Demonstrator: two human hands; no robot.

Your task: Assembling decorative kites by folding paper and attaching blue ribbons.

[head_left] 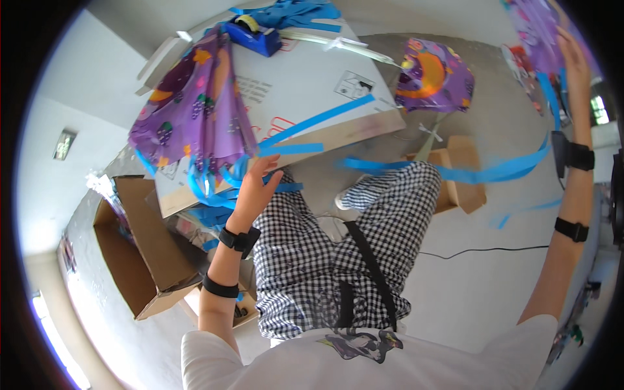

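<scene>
A gathered purple patterned fabric piece with blue ribbons lies over the left side of the work surface. Close by its lower edge, my left hand has its fingers apart above the blue ribbon ends, holding nothing I can see. Two blue ribbon strips stretch across the board beside it. Far out at the upper right, my right hand is raised and grips another purple patterned fabric piece, partly cut off by the picture's edge. A long blue ribbon, blurred by motion, trails below it toward my knees.
A blue tape dispenser and a heap of blue ribbons sit at the board's far end. Beyond it is a purple moon-print piece. Cardboard boxes stand left and right. A black cable crosses the floor.
</scene>
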